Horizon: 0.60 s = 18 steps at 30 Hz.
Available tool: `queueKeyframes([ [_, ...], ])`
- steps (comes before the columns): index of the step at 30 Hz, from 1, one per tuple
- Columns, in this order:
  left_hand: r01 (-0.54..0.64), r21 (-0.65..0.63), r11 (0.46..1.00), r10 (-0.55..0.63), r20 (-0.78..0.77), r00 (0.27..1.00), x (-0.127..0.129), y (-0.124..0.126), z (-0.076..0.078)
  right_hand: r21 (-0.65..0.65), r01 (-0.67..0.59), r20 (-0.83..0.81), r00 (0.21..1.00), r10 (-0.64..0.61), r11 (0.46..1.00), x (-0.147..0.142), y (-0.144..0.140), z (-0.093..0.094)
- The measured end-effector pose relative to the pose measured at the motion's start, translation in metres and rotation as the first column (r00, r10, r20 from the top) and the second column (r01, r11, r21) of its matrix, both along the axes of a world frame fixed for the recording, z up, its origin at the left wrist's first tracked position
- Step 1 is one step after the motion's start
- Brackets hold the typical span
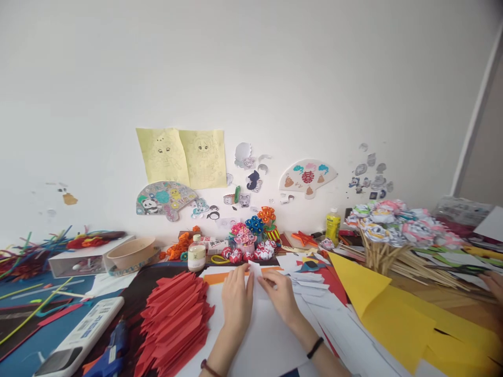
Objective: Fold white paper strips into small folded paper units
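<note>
Cannot make out all of the white paper slip (255,268), partly covered by the left hand (237,293) and right hand (278,294). Cannot follow the forearms (226,343) past the bottom edge of the view, nor the blue glue gun (112,352) toward the near left corner of the worktop (471,309). Can see only part of another person's hand (494,283), cut off at right. Cannot read the tiny print on the power strip (84,335).
</note>
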State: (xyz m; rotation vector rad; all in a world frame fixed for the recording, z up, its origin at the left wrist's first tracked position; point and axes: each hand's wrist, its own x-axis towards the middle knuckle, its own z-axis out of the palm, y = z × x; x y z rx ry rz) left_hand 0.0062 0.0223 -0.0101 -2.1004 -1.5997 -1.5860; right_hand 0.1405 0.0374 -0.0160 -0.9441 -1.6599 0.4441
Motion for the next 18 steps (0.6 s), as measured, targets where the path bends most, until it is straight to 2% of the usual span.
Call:
queueKeyframes([
  [3, 0.052, -0.064, 0.997, -0.046, 0.084, 0.995, 0.008, -0.004, 0.001, 0.043, -0.005, 0.046, 0.999, 0.003, 0.999, -0.004, -0.005, 0.002],
  [9, 0.188, -0.236, 0.953, -0.095, 0.356, 0.93, 0.009, 0.001, 0.001, 0.091, 0.02, -0.018, 1.0, -0.018, 0.996, -0.001, -0.003, 0.001],
  [14, 0.339, -0.208, 0.918, -0.213, 0.462, 0.861, 0.005, 0.006, -0.001, 0.083, -0.011, -0.042, 0.999, 0.015, 0.997, 0.001, -0.001, 0.001],
  [18, 0.389, -0.163, 0.907, -0.266, 0.493, 0.828, 0.006, 0.005, 0.002, -0.048, -0.092, -0.084, 0.993, 0.087, 0.995, 0.001, 0.001, 0.001],
])
